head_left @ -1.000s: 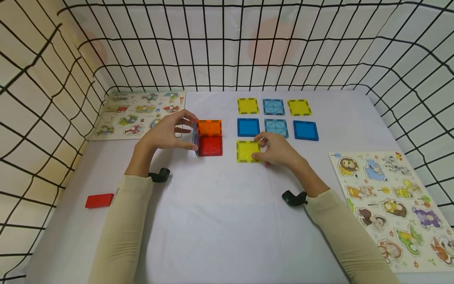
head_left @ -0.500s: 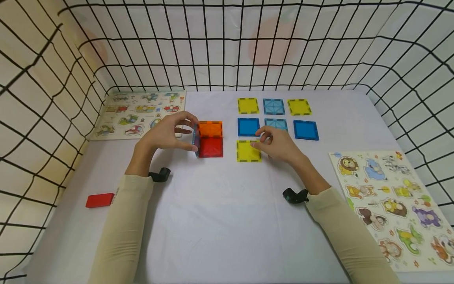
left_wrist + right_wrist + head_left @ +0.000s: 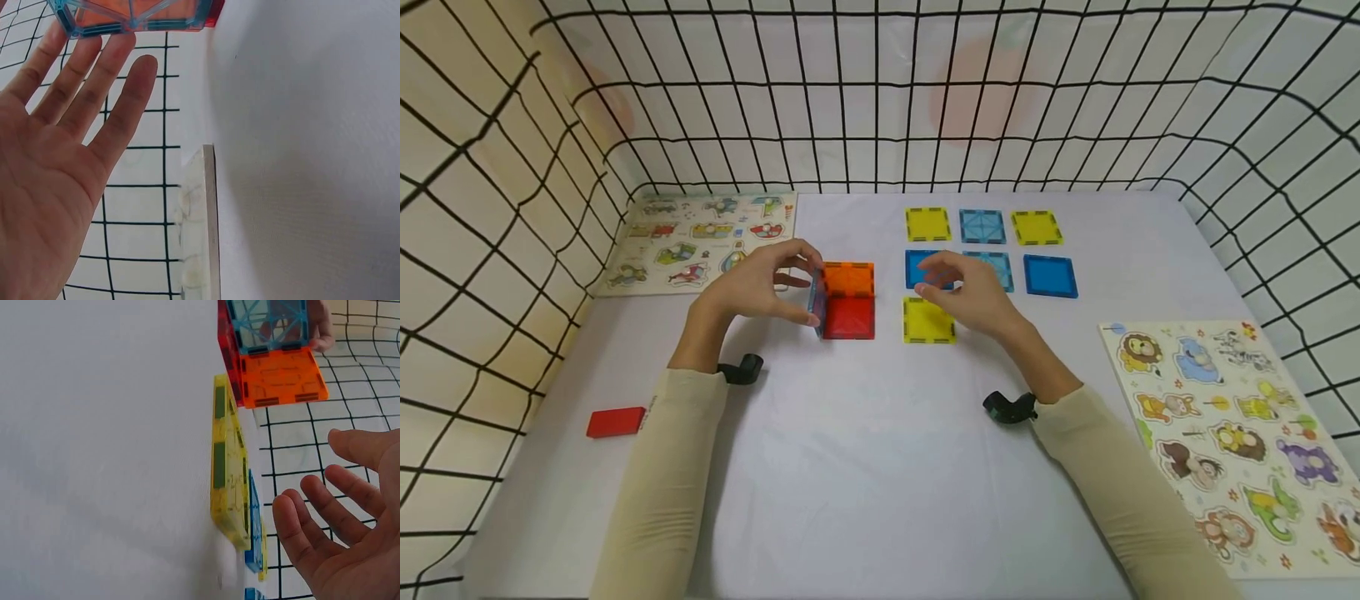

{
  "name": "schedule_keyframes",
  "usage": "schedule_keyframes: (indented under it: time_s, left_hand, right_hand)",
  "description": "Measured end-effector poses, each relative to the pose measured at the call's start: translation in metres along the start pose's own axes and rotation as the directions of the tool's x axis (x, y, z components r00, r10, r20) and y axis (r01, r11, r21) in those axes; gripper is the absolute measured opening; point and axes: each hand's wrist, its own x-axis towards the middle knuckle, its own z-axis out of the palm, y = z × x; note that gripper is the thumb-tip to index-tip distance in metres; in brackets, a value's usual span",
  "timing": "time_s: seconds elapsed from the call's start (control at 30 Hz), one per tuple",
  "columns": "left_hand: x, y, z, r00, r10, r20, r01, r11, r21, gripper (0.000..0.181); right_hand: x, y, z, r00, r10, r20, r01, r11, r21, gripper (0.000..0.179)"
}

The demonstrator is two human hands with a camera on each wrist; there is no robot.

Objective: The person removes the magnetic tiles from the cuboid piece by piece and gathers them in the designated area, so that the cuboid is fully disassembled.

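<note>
My left hand (image 3: 760,279) holds a light blue magnetic tile (image 3: 817,307) upright, thumb at its near edge and fingers at its far edge. This tile stands along the left side of a red magnetic tile (image 3: 850,319) lying flat. An orange magnetic tile (image 3: 850,278) stands upright along the red tile's far side. In the left wrist view the fingertips meet the light blue tile's edge. My right hand (image 3: 973,292) hovers with loosely bent fingers over a dark blue tile (image 3: 916,267) and a yellow tile (image 3: 928,325), holding nothing; the right wrist view shows its fingers spread.
More yellow (image 3: 928,224), light blue (image 3: 982,226) and dark blue tiles (image 3: 1050,276) lie in rows behind. An animal puzzle board (image 3: 1195,408) lies at right, a vehicle puzzle board (image 3: 658,279) at far left. A red block (image 3: 615,422) lies by the left sleeve. Black wire mesh (image 3: 880,100) encloses the table.
My right hand has let go of the yellow tile's edge and moved up and left. The red, orange and light blue tiles with my left hand have shifted slightly nearer.
</note>
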Motion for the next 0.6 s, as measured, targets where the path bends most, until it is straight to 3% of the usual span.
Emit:
schedule_keyframes:
  time_s: [0.4, 0.6]
  left_hand:
    - [0.002, 0.000, 0.001, 0.998, 0.051, 0.039, -0.051, 0.999, -0.005, 0.074]
    - [0.002, 0.000, 0.001, 0.998, 0.052, 0.040, -0.052, 0.999, -0.005, 0.073]
  right_hand:
    - [0.010, -0.013, 0.016, 0.996, -0.091, 0.021, 0.088, 0.990, 0.108, 0.045]
    - [0.014, -0.015, 0.023, 0.992, -0.123, 0.023, 0.120, 0.986, 0.112, 0.044]
